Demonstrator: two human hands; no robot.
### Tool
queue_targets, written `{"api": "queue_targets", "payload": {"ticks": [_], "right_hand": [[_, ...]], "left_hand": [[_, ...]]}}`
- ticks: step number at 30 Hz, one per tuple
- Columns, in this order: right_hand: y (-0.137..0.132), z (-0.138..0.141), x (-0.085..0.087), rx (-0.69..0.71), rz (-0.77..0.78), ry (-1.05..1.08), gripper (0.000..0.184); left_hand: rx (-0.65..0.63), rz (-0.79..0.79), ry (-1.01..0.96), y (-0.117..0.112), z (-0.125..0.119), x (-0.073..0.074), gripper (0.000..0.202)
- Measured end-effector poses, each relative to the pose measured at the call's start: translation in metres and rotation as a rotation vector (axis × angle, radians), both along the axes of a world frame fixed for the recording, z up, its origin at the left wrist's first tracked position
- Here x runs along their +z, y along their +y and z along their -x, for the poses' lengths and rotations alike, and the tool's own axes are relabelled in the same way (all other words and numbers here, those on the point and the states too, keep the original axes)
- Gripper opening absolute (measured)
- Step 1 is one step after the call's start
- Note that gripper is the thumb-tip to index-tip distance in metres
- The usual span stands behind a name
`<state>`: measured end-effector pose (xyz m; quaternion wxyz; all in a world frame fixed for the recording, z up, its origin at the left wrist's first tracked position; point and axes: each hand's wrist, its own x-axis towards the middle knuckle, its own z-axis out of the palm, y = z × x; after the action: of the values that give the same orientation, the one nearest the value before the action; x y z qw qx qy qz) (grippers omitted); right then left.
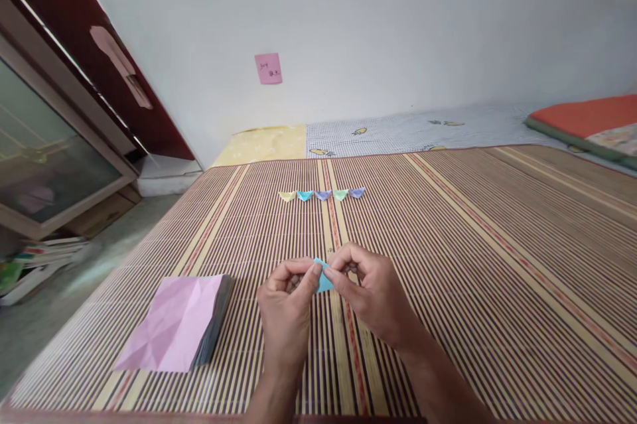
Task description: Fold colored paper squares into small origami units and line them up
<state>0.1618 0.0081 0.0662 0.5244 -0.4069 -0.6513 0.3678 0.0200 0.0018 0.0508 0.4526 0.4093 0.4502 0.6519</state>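
My left hand (287, 304) and my right hand (365, 288) meet over a striped bamboo mat (472, 265). Both pinch a small folded piece of light blue paper (323, 276) between thumbs and fingertips, just above the mat. Beyond the hands lies a row of several small folded paper shapes (322, 195) in yellow, blue, purple and green. To the left of my left hand sits a stack of square paper (176, 321) with a creased pink sheet on top.
A white wall with a pink sticky note (268, 68) rises behind the mat. A dark red cabinet with a glass door (54, 145) stands at the left, with books (34, 261) on the floor. An orange cushion (587, 117) lies at the far right.
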Motion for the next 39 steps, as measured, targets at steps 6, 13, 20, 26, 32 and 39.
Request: {"api": "queue_targets", "payload": {"ticks": [6,13,20,26,32,39], "right_hand": [[0.0,0.001,0.0,-0.012,-0.038,-0.035,0.014],[0.0,0.0,0.003,-0.088,-0.057,-0.06,0.006],[0.003,-0.003,0.003,-0.059,0.118,0.171,0.028],[0.008,-0.011,0.0,0.056,0.222,0.213,0.017],[0.009,-0.013,-0.001,-0.034,0.173,0.132,0.024],[0.009,-0.013,0.0,-0.022,0.175,0.161,0.03]], "left_hand": [[-0.048,0.024,-0.068,0.001,-0.001,-0.001,0.013],[-0.219,0.168,-0.167,0.007,0.011,0.004,0.031],[-0.295,0.193,-0.155,0.008,0.012,0.011,0.021],[-0.302,0.233,-0.263,0.005,0.002,0.009,0.025],[-0.32,0.208,-0.203,0.004,0.002,0.006,0.021],[-0.279,0.191,-0.163,0.004,-0.001,0.007,0.02]]}}
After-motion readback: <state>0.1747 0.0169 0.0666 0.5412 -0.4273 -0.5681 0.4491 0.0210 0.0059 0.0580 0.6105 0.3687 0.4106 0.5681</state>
